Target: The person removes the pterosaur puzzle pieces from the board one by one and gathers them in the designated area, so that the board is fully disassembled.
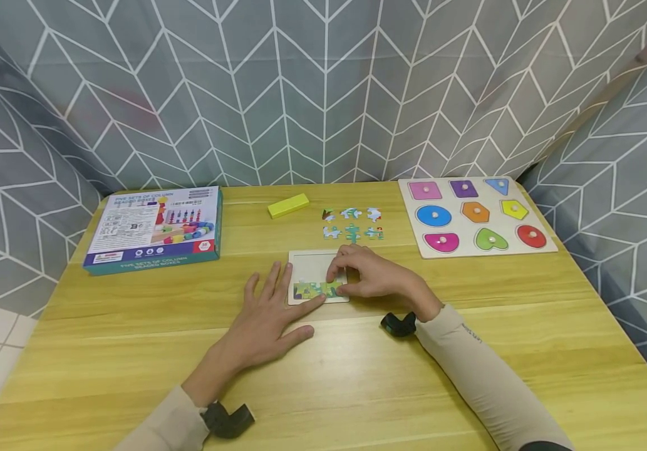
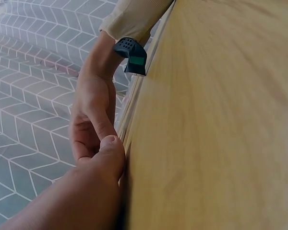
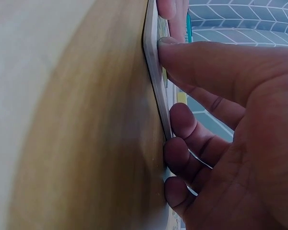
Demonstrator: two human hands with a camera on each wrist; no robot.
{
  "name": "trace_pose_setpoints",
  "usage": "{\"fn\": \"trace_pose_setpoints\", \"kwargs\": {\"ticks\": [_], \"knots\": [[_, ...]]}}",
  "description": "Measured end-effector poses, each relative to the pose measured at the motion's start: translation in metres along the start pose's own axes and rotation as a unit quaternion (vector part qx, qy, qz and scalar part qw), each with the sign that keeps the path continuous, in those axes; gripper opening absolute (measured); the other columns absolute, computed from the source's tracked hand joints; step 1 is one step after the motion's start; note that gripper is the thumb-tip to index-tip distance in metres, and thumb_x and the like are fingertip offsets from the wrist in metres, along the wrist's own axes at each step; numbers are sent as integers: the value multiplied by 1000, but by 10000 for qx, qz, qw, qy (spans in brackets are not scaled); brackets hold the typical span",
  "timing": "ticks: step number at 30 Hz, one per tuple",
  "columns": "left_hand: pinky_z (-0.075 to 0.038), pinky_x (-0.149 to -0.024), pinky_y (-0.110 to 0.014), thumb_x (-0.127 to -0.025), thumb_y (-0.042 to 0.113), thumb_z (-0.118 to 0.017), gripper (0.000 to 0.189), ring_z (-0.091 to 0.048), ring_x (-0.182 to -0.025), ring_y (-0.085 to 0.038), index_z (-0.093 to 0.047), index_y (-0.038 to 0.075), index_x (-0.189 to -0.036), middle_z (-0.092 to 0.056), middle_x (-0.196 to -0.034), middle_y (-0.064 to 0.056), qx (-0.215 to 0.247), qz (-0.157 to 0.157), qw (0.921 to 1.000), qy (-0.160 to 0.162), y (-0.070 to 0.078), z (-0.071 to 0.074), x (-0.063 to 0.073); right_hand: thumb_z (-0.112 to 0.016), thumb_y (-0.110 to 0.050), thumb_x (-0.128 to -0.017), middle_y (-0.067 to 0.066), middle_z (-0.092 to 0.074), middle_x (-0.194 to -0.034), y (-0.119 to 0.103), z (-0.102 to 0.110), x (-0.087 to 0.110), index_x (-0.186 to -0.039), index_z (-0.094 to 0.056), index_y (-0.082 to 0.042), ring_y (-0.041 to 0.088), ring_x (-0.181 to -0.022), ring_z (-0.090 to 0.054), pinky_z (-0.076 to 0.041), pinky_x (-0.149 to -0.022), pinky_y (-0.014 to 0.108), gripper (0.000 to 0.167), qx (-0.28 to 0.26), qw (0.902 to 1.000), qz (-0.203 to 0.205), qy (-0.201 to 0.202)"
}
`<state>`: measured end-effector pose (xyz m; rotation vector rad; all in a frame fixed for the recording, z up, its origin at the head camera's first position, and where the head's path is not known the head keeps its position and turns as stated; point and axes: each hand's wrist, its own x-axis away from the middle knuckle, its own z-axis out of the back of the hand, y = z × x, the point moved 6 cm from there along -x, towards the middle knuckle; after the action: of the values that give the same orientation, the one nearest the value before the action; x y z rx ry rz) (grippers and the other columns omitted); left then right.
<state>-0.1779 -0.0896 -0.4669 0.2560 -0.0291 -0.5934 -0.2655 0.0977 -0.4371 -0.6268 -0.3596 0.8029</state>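
Observation:
A small white puzzle tray [image 1: 313,266] lies at the middle of the table, with green jigsaw pieces [image 1: 307,290] along its near edge. My left hand [image 1: 263,319] rests spread at the tray's left side, index fingertip touching the near edge by the pieces. Over the tray's right side, my right hand [image 1: 376,274] has thumb and index finger bent around a green puzzle piece [image 1: 332,285] in the row's right part; the fingers partly hide it. The right wrist view shows the thumb [image 3: 197,60] at the tray's edge [image 3: 156,72] and the other fingers curled beside it.
Several loose jigsaw pieces [image 1: 352,233] lie in two rows behind the tray. A yellow block [image 1: 288,205] sits to their left. At the far left is a beaded-column toy box [image 1: 154,228], at the right a shape-knob board [image 1: 453,235]. A patterned curtain [image 1: 323,94] hangs behind the table.

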Motion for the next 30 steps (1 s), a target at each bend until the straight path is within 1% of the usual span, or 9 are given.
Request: {"fn": "trace_pose_setpoints", "kwargs": {"ticks": [4,10,15,20,25,27,30], "knots": [[-3,-118,-71,-101,67,-38,54,4,-159,-43,-29,55,-153,-2,-171,-23,2,26,10000,-21,0,0,0,-78,-15,-87,-4,-62,-104,0,0,0,-105,-74,-21,14,-100,-50,-41,-96,38,19,14,10000,9,7],[-3,-118,-70,-101,66,-39,54,3,-159,-43,-29,56,-153,-3,-171,-23,29,33,10000,-24,0,0,0,-77,-15,-87,-4,-61,-103,-1,-1,0,-105,-73,-21,13,-100,-50,-41,-95,38,19,91,9999,132,41],[-2,-118,-70,-101,66,-39,53,3,-159,-42,-30,55,-153,-3,-171,-23,62,57,10000,-29,0,2,0,-72,-17,-94,-5,-60,-98,-1,0,-2,-104,-74,-20,13,-93,-50,-41,-88,33,11,21,9998,192,106],[-2,-118,-70,-102,65,-40,53,3,-159,-42,-31,55,-153,-3,-171,-23,51,46,10000,-16,1,2,0,-67,-14,-98,-3,-62,-92,-2,1,-4,-99,-76,-15,13,-85,-51,-44,-80,30,9,-85,9989,345,320],[-2,-118,-70,-102,64,-40,53,2,-159,-41,-30,55,-153,-3,-171,-22,76,40,10000,-10,1,2,0,-68,-14,-98,-4,-65,-90,-3,1,-8,-95,-76,-15,10,-82,-53,-48,-78,27,8,-31,9980,216,591],[-3,-118,-70,-102,64,-40,53,2,-159,-41,-31,55,-153,-4,-171,-23,83,37,10000,-3,1,2,0,-69,-15,-97,-4,-65,-90,-5,1,-10,-96,-75,-15,10,-81,-53,-48,-76,26,6,-65,9974,183,696],[-4,-117,-71,-102,65,-40,53,1,-159,-41,-31,55,-153,-5,-171,-22,83,33,10000,10,1,2,0,-69,-13,-97,-3,-66,-92,-11,-2,-13,-102,-76,-13,11,-79,-53,-47,-73,26,8,-188,9965,301,753]]}}
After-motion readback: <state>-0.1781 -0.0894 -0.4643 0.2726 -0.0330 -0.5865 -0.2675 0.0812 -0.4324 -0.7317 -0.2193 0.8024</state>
